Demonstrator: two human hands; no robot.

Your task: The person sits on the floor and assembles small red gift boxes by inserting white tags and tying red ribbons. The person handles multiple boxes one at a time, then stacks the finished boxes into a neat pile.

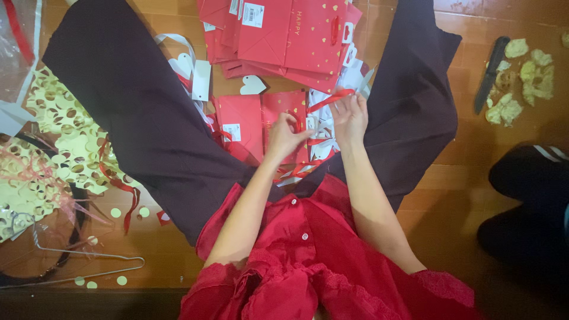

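We see the right hand (349, 115) with fingertips pinched narrow on a red ribbon (331, 99), which runs up and leftward from the grip as a taut strip. The left hand (285, 133) curls beside it, fingers bent in close over the flat red paper bag (261, 121) lying between the knees; whether it grips the ribbon's other end or the bag's edge we cannot tell. The two hands sit near each other, not touching. Under and just beyond them, loose white heart-shaped tags (253, 86) and strips of white and red ribbon lie tangled on the bag. Further out, a stack of red paper bags (284, 35) with small gold hearts fans across the wooden floor (450, 184). Dark trouser legs (136, 112) spread to either side; a red blouse (296, 261) fills the lower frame. Off to the left: gold punched-out sheets (65, 136), scattered gold dots, a wire hanger (89, 261). Off to the right: a dark-handled knife (489, 74) next to pale crumpled scraps (521, 83), well apart from the hands
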